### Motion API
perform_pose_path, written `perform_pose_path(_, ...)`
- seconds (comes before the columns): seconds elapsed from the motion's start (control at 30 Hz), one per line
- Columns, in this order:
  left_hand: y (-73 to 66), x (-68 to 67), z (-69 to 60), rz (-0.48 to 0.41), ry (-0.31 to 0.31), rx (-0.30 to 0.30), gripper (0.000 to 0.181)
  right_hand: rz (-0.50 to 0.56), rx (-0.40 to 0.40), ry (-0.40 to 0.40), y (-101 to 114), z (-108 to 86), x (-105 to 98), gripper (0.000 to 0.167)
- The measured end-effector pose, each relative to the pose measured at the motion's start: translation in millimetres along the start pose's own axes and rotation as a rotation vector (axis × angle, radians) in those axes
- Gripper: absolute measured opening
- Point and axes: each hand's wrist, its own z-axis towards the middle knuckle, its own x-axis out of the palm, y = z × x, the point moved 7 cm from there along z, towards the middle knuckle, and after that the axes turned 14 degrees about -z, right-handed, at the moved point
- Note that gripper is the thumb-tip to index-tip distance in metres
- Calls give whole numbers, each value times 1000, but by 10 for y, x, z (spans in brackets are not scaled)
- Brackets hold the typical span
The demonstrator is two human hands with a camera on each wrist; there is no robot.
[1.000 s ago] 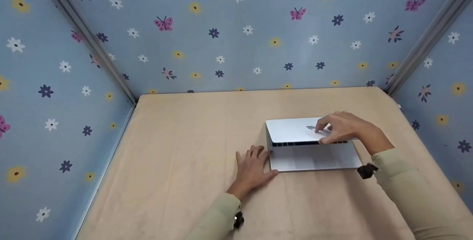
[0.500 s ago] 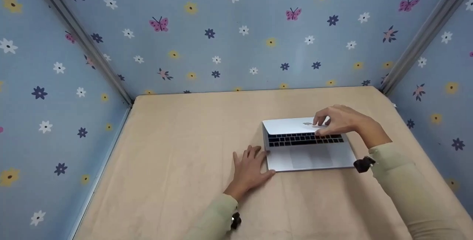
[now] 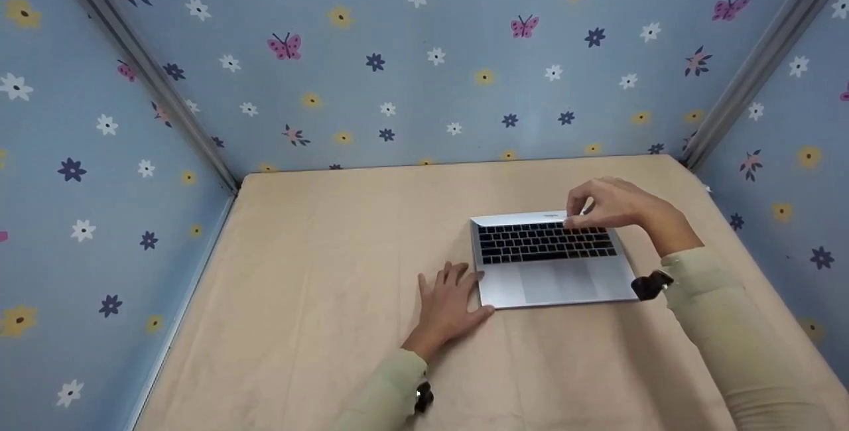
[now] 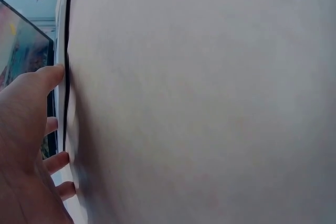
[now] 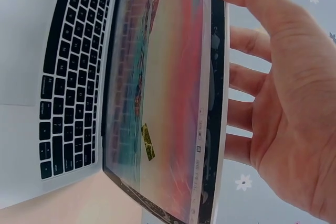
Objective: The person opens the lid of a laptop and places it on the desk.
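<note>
- The lit screen is hidden from the head view.
- The silver laptop is set, part-open, toward the tabletop's right edge.
- The lid is pinched in the right hand's grip; the left hand is spread against the laptop's left edge.

On the head camera the laptop lid is hiding its screen, the right hand is covering the lid's right end, and the bottom edge is cutting off the left sleeve! Right wrist: the lid is hiding the tips of four fingers, the menu bar is looking too blurred to read; left wrist: the left edge is cutting off the left hand
</note>
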Motion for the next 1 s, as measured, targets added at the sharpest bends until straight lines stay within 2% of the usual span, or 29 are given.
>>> perform_pose_path(0.33,0,-8,7,6,-2,8,73,6,-23,-27,-3,6,-59,17)
perform_pose_path(0.63,2,9,6,10,-7,9,73,9,10,-44,-35,34,-143,24)
perform_pose_path(0.87,8,7,1,17,-13,14,73,17,-4,-60,-43,79,-208,28)
perform_pose_path(1.0,-1,-3,-6,12,-13,14,73,20,33,-71,-60,110,-236,30)
